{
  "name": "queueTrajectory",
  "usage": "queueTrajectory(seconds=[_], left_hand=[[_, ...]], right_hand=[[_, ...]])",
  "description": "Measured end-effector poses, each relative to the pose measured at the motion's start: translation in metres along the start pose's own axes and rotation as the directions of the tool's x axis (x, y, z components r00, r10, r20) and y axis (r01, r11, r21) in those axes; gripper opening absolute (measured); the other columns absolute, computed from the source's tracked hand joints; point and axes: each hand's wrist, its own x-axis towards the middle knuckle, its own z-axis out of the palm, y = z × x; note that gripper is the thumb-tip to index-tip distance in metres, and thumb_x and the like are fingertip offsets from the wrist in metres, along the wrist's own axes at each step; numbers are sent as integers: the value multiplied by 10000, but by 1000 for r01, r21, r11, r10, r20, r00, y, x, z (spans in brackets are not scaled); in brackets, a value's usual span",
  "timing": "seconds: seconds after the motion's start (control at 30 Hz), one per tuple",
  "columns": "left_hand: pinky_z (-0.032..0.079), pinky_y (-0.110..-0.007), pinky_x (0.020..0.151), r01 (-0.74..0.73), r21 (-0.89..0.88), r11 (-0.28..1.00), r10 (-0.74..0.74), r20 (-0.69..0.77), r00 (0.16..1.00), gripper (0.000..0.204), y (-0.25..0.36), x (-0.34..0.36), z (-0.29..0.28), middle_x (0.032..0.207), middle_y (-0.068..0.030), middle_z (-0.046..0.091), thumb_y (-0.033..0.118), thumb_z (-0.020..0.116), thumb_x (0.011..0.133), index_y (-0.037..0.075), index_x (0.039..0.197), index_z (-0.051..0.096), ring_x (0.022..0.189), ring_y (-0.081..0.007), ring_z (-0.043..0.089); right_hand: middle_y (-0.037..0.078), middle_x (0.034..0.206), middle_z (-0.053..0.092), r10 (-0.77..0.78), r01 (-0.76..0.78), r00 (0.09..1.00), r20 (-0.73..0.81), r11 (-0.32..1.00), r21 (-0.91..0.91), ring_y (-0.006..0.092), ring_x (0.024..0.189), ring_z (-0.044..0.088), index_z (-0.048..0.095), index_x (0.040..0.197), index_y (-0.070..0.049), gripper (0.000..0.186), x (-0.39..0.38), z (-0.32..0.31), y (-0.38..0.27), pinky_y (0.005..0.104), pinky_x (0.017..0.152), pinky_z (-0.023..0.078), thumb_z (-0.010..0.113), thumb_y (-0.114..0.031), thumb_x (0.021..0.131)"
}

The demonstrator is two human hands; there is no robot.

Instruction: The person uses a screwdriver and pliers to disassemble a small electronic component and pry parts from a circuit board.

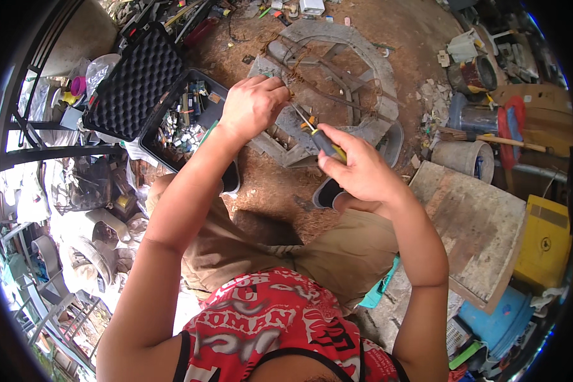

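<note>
Over the earthen floor point(420, 38), beyond the tan trousers point(344, 254), I have both hands raised close together. My right hand point(361, 164) grips the screwdriver point(330, 145) by its dark grey and yellow handle, with the thumb alongside, and the thin shaft slants up and leftward from the fist. Its tip end lies near my left hand point(254, 105), whose fingers are bent inward; I cannot tell whether they are closed on anything, nor whether the tip touches something there. Beneath and beyond them, I see a grey many-sided frame point(384, 70) with crossing bars, flat on the floor. To my left, an open black case point(134, 83) shows bumpy foam in its lid, with small electronic-looking pieces point(183, 124) in its base. To my right sit a worn wooden surface point(481, 223), a grey bucket point(458, 156) behind it, a yellow box point(544, 235) just beside its outer edge and a blue container point(500, 318) nearer me.
</note>
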Motion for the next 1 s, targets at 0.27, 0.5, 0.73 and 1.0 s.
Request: queueTrajectory(seconds=[0.27, 0.5, 0.73, 1.0], left_hand=[[496, -370, 947, 66, -573, 817, -146, -95, 985, 425, -9, 3, -19, 1211, -138, 657, 181, 768, 799, 37, 1187, 670, 1115, -293, 628], [539, -324, 780, -12, -665, 746, -129, -163, 978, 233, -4, 4, -13, 1004, -123, 727, 142, 741, 826, 41, 1035, 727, 881, -241, 699], [530, -285, 720, 86, -598, 797, -210, -141, 967, 132, 9, 4, -15, 897, -92, 739, 88, 749, 817, 25, 933, 740, 780, -182, 695], [548, -292, 732, 53, -519, 853, -201, -232, 952, 100, 15, 5, -17, 907, -94, 744, 24, 749, 798, 24, 897, 736, 804, -198, 715]], right_hand=[[59, 952, 658, 17, 40, 982, -190, 956, 291, 115, 842, 577, 548, 1338, -18, 410, -25, -12, 8, 283, 797, 473, 586, -123, 943], [49, 974, 660, -41, 95, 979, -199, 958, 270, 100, 844, 556, 567, 1327, -33, 386, -28, -11, 8, 275, 809, 470, 584, -213, 987], [49, 735, 591, -88, 165, 936, -341, 965, 204, 92, 655, 496, 593, 1291, -34, 355, -31, 6, 21, 278, 628, 453, 590, -204, 979], [167, 858, 662, -262, 284, 790, -555, 958, -49, 252, 694, 642, 594, 1277, 5, 346, -30, 42, 15, 343, 662, 504, 596, -109, 950]])
